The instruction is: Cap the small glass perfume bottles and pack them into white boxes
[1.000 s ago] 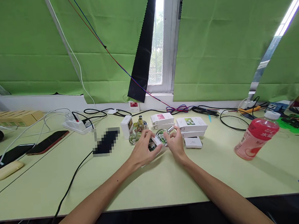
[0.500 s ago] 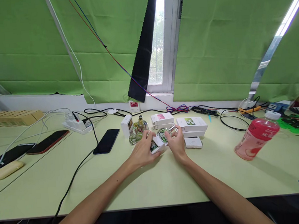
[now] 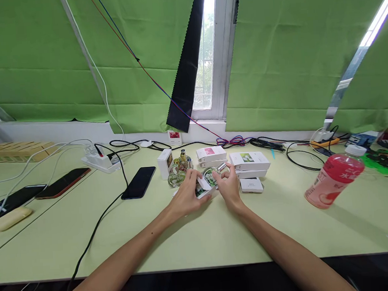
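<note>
My left hand is closed round a small white box with a green picture, its open end turned to the right. Between the fingers of my right hand is a round glass perfume bottle with a silver cap, tilted. The bottle's lower part is at the mouth of the box; how far inside it sits I cannot tell. Left of the box stand several perfume bottles with gold and silver caps. Behind them a white box stands upright. To the right lie stacked white boxes and a smaller flat box.
More white boxes are stacked behind my hands. A black phone lies at left, near a black cable and a power strip. A pink drink bottle stands at right. Cables run along the wall.
My right hand has brought the perfume bottle slightly left and down against the open end of the box. The left hand keeps its hold, nearly still.
</note>
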Tool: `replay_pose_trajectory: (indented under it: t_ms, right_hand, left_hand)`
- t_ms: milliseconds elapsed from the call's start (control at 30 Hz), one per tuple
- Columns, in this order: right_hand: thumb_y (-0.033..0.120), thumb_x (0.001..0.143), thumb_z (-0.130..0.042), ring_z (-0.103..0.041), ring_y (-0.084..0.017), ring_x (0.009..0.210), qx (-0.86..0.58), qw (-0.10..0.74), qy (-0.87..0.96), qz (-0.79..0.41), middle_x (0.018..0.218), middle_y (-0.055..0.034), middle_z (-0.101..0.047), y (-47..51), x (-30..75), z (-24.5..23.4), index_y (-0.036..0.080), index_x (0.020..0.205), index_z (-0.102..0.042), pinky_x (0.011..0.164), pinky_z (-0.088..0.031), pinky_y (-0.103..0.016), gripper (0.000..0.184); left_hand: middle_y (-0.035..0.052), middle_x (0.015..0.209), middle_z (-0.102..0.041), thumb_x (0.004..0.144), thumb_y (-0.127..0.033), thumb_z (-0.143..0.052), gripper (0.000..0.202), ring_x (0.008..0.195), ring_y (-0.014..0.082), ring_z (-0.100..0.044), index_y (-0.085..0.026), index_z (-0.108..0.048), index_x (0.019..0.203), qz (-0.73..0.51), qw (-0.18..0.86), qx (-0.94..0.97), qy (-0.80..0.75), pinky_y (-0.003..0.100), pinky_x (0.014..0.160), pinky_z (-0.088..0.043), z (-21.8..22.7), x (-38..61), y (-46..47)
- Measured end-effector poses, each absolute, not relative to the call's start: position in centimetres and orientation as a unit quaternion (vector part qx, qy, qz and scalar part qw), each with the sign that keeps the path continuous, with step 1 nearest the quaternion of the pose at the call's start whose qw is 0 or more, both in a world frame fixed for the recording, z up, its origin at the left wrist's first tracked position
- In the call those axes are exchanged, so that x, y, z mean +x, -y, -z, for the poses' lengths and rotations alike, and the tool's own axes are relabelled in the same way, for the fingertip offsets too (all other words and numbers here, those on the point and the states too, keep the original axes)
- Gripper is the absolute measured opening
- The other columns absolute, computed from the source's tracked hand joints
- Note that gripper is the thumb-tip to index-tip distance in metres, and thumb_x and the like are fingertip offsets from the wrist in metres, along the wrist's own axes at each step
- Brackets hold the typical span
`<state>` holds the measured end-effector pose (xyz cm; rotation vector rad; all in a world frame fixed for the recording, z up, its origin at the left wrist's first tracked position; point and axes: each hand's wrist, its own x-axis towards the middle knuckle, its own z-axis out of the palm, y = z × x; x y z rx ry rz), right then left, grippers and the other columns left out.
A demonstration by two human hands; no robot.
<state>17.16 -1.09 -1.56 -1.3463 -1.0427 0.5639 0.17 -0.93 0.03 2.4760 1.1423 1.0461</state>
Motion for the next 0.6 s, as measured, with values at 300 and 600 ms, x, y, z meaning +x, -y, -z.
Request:
replay_pose_trajectory:
  t_ms: [300, 600]
  right_hand:
    - [0.048, 0.077, -0.068, -0.059, -0.020, 0.068, -0.582, 0.627, 0.449, -0.258, 0.065, 0.0069, -0.053, 1.16, 17.19, 1.54, 0.016, 0.136, -0.051, 0.066, -0.050, -0.030, 0.069]
    - [0.050, 0.077, -0.069, -0.058, -0.019, 0.066, -0.585, 0.623, 0.459, -0.244, 0.064, 0.0074, -0.052, 1.21, 17.12, 1.52, 0.016, 0.134, -0.053, 0.067, -0.051, -0.031, 0.068]
  left_hand:
    - [0.0042, 0.109, -0.052, 0.076, -0.031, -0.075, 0.043, 0.095, 0.0212, -0.058, -0.024, -0.045, 0.106, -0.380, 0.119, 0.829, -0.392, 0.034, 0.078, -0.050, 0.03, 0.32, 1.14]
    - [0.0050, 0.110, -0.049, 0.077, -0.029, -0.075, 0.044, 0.098, 0.0224, -0.056, -0.024, -0.043, 0.107, -0.389, 0.125, 0.825, -0.391, 0.036, 0.081, -0.051, 0.13, 0.49, 1.08]
